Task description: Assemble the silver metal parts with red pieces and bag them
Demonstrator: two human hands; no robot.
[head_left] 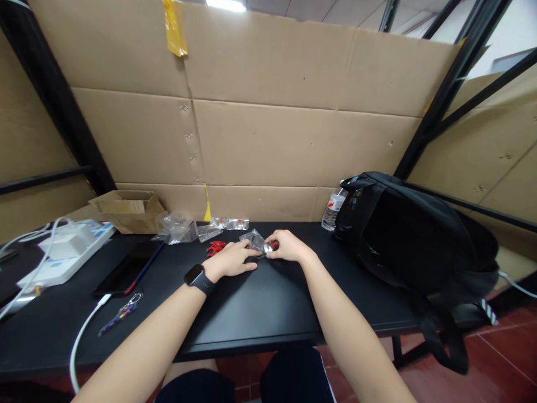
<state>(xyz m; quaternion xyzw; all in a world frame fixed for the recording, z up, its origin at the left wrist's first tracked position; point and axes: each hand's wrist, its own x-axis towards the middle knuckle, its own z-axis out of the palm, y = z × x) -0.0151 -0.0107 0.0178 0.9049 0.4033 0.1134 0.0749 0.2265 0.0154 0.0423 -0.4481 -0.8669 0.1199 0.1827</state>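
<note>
My right hand (286,246) pinches a small round silver piece with red and dark on it (272,246), too small to name; its fingertips are just above the table. Just left of that piece, my left hand (235,259) lies low over the table with its fingers stretched out. A clear plastic bag (253,238) is at its fingertips; whether they press on it I cannot tell. Behind my left hand is a cluster of small red pieces (216,247), partly covered by the hand. A dark watch (198,278) is on my left wrist.
Silver packets (237,224) and crumpled clear plastic (178,228) lie at the back, by an open cardboard box (130,211). A phone (131,267), a keychain (121,314) and a power strip (69,254) are left. A water bottle (333,210) and black backpack (415,240) stand right.
</note>
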